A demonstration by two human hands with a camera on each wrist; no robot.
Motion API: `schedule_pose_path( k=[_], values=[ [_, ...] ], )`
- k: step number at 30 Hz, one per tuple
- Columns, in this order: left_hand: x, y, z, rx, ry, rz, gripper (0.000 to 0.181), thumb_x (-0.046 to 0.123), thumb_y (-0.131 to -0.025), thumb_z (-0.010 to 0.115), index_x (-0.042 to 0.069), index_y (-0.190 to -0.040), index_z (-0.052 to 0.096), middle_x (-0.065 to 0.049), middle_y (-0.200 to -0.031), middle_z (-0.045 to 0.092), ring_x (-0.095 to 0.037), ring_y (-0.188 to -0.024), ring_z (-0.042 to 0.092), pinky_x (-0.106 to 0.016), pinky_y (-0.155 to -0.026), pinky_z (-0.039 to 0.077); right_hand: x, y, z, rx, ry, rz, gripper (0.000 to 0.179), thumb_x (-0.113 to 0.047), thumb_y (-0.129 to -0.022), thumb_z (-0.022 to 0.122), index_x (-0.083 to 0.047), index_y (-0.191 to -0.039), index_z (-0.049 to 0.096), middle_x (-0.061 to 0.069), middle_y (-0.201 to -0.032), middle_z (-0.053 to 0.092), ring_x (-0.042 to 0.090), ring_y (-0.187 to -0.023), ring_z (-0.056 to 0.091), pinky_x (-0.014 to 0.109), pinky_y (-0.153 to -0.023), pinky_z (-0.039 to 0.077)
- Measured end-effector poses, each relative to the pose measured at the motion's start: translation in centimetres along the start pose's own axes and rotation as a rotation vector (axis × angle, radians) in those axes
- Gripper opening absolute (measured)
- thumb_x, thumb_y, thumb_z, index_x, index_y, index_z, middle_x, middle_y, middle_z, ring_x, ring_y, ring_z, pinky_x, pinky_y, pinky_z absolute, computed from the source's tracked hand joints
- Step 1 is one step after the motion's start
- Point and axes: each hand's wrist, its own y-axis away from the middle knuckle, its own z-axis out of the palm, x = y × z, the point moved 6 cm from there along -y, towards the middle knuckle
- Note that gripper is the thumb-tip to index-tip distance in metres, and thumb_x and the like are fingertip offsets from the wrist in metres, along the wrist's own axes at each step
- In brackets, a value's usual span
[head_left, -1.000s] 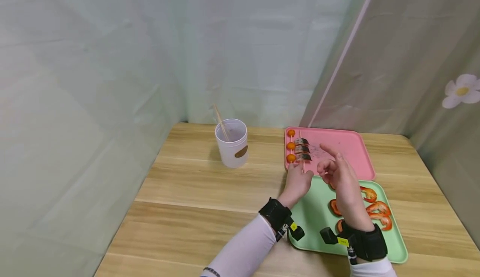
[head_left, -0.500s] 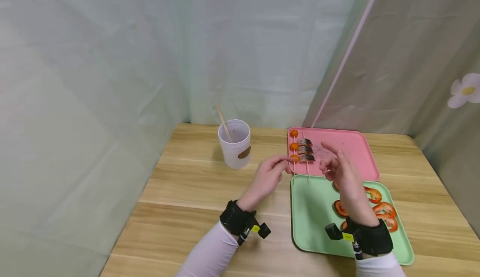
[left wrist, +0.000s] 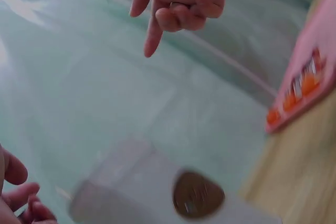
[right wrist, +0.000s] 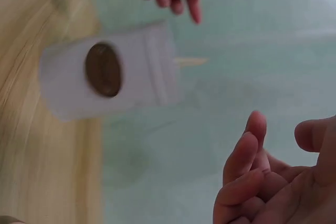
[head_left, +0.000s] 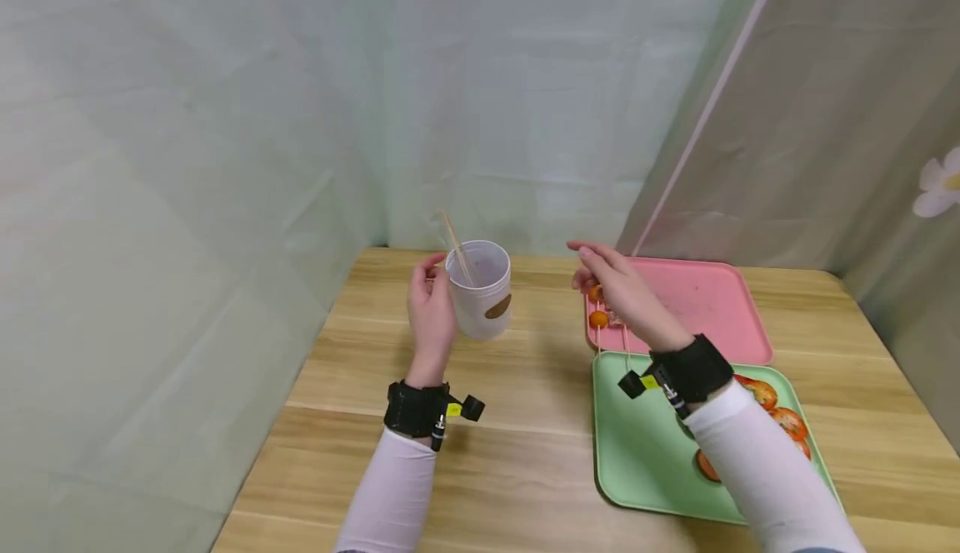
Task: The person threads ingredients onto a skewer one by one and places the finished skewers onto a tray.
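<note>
My left hand (head_left: 432,316) is beside the left side of a white cup (head_left: 480,313), fingers loosely bent near its rim and holding nothing. Two or so thin wooden skewers (head_left: 454,242) lean in the cup and stick out over its rim. In the air to the right of the cup, my right hand (head_left: 621,288) has its index finger extended and the others loosely curled around nothing. The right wrist view shows the cup's brown oval mark (right wrist: 103,70) beyond the right fingers. Below that hand, a skewer of orange balls (head_left: 597,319) lies on the pink tray (head_left: 697,303).
Beside the orange balls lies a skewer of dark-skinned fish pieces (left wrist: 306,77), mostly hidden in the head view. A green tray (head_left: 637,453) in front holds shrimp (head_left: 789,422) and round dark-edged slices (head_left: 707,464), partly covered by the right forearm. A curtain (head_left: 495,120) hangs behind the table.
My left hand has let go of the skewer on the pink tray and moved left to the cup. My right hand has moved left, from over the trays toward the cup.
</note>
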Motion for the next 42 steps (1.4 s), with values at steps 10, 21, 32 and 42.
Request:
schedule_pose_path(
  k=[10,21,32,42],
  values=[
    [-3.3,-2.5,-0.7,-0.024,-0.161,-0.071,0.050,0.021,-0.111,0.052,0.000,-0.156,0.050,-0.009,-0.118,0.041,-0.019,-0.100,0.047,-0.032,-0.089,0.039,-1.9,-9.1,5.2,-0.012,0.229,-0.114,0.040,-0.032,-0.116,0.048,-0.007,-0.142,0.066,0.015,-0.108,0.070,0.031,-0.102,0.066,0.038,-0.084,0.052],
    [-3.9,-2.5,-0.5,-0.102,-0.246,-0.099,0.050,0.028,-0.113,0.052,0.001,-0.155,0.053,-0.015,-0.126,0.042,-0.025,-0.104,0.044,-0.034,-0.086,0.037,-6.1,-12.2,11.4,-0.103,0.479,-0.213,0.039,-0.031,-0.115,0.050,-0.009,-0.142,0.068,0.011,-0.135,0.070,0.026,-0.126,0.064,0.041,-0.105,0.049],
    [-4.0,-2.8,-0.4,-0.148,-0.285,-0.052,0.047,0.025,-0.113,0.049,-0.001,-0.152,0.057,-0.021,-0.130,0.045,-0.033,-0.116,0.045,-0.039,-0.096,0.037,-5.7,-13.4,13.7,-0.152,0.568,-0.191,0.042,-0.031,-0.116,0.046,-0.009,-0.146,0.065,0.010,-0.143,0.066,0.026,-0.132,0.061,0.041,-0.108,0.048],
    [-4.2,-2.7,0.0,-0.167,-0.294,-0.050,0.046,0.027,-0.114,0.046,0.001,-0.150,0.059,-0.021,-0.130,0.046,-0.036,-0.121,0.046,-0.045,-0.100,0.037,-5.1,-13.5,13.6,-0.125,0.650,-0.147,0.035,-0.035,-0.115,0.050,-0.012,-0.135,0.068,0.007,-0.125,0.071,0.022,-0.108,0.065,0.037,-0.091,0.052]
  ],
)
